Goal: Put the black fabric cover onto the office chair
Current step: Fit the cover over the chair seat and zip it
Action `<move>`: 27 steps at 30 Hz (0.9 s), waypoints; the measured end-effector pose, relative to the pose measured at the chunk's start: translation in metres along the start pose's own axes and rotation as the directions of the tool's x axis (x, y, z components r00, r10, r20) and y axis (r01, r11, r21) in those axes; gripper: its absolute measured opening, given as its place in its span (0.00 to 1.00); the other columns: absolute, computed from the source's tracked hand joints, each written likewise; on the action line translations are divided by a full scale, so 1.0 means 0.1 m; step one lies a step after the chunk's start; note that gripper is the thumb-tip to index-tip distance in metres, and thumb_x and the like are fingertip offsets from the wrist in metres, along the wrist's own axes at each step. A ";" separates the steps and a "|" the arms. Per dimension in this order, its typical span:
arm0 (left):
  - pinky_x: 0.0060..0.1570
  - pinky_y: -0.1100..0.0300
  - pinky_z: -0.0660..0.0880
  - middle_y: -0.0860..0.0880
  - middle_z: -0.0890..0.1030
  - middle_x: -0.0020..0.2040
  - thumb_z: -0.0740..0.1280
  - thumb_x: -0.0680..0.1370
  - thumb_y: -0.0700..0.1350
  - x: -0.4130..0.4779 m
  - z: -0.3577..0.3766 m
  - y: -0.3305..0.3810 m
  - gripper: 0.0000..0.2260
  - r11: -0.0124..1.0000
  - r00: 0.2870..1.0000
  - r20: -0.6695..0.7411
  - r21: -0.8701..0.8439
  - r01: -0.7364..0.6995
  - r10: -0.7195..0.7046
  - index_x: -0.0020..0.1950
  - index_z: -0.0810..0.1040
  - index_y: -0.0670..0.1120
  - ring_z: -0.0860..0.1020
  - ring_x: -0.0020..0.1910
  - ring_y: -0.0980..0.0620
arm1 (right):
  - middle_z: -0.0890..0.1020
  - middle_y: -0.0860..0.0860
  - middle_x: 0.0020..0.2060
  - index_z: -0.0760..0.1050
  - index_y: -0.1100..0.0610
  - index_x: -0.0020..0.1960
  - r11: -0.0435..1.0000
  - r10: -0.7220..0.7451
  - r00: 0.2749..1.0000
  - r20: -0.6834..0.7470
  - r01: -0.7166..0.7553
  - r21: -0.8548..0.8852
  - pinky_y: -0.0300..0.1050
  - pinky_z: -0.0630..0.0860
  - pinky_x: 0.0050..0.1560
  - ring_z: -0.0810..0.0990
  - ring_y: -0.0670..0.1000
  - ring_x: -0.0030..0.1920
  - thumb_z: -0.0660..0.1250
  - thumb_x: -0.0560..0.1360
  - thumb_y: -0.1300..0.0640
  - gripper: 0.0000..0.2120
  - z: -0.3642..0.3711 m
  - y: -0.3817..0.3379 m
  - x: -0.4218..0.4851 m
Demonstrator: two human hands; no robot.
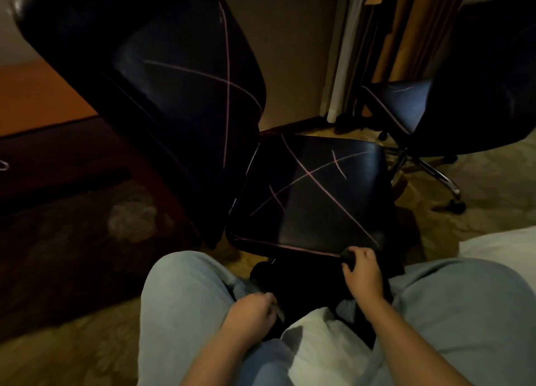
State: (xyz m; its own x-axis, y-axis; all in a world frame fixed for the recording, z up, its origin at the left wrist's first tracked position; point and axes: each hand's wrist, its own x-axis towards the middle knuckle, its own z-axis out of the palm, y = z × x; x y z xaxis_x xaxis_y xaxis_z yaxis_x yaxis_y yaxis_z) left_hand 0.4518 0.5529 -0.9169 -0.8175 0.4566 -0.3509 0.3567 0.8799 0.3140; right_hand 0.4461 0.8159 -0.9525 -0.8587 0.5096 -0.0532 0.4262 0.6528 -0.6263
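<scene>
Office chair (307, 188): it stands right in front of me on the far side of my knees, and nothing covers it yet.
Backrest (162, 95): it leans up to the far left and fills most of that side. Its lower edge meets the seat's left edge.
Seat (293, 165): it is dark, with thin pale lines crossing it. The near edge runs left to right just beyond the hands.
Carpet (478, 176): open floor shows to the right of the seat and on the near left.
Desk (43, 101): it is on the far left behind the backrest and closes off that side.
Second chair (406, 104): it is at the far right, well apart from the seat, with its chrome legs spread on the carpet.
Knees (185, 292): they are in pale jeans, left and right of the hands, and narrow the space near me.
White bedding (499, 243): it is on the near right beside the right knee.
Black fabric cover (307, 281): it is bunched between the knees, below the seat's near edge, and not over the seat.
Right hand (362, 272): its fingers are curled round a bunch of the cover, lifted to the seat's near right corner.
Left hand (251, 313): it is a narrow fist gripping the cover's near left part, low by the left knee.
</scene>
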 end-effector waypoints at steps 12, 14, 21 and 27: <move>0.51 0.51 0.73 0.44 0.79 0.58 0.58 0.81 0.47 0.05 0.00 0.05 0.14 1.000 0.999 0.028 -0.020 -0.015 0.016 0.64 0.74 0.47 0.77 0.56 0.45 | 0.75 0.65 0.53 0.77 0.64 0.56 0.983 0.144 0.985 -0.097 -0.154 -0.104 0.53 0.74 0.48 0.77 0.65 0.49 0.70 0.70 0.70 0.14 -0.46 0.61 0.06; 0.51 0.53 0.72 0.45 0.79 0.59 0.58 0.81 0.47 0.05 -0.02 0.07 0.14 1.000 1.000 0.016 -0.017 -0.024 0.025 0.64 0.74 0.47 0.76 0.56 0.46 | 0.76 0.68 0.52 0.78 0.65 0.55 0.971 0.227 0.964 -0.138 -0.235 -0.043 0.52 0.73 0.47 0.77 0.66 0.48 0.69 0.70 0.70 0.14 -0.49 0.64 0.09; 0.52 0.54 0.72 0.45 0.79 0.59 0.57 0.81 0.48 0.02 -0.07 0.09 0.14 0.999 1.000 -0.013 0.019 -0.026 0.027 0.65 0.74 0.48 0.76 0.58 0.46 | 0.77 0.64 0.53 0.79 0.63 0.55 0.991 0.133 0.986 -0.106 -0.132 0.008 0.49 0.73 0.49 0.78 0.63 0.50 0.69 0.71 0.67 0.13 -0.31 0.25 0.21; 0.52 0.54 0.73 0.47 0.79 0.59 0.58 0.80 0.50 -0.04 -0.05 0.01 0.15 1.000 1.000 -0.004 0.004 0.008 -0.008 0.65 0.73 0.49 0.77 0.58 0.47 | 0.76 0.58 0.57 0.77 0.60 0.59 0.997 -0.073 0.994 0.081 0.072 0.014 0.44 0.72 0.57 0.77 0.58 0.55 0.71 0.71 0.67 0.18 -0.09 -0.05 0.15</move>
State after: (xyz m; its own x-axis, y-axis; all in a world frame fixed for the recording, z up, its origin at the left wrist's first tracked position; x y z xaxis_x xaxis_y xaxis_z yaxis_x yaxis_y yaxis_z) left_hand 0.4529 0.5515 -0.9113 -0.8223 0.4487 -0.3501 0.3517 0.8843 0.3073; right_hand 0.4333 0.8250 -0.9432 -0.9078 0.4135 -0.0697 0.3589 0.6802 -0.6391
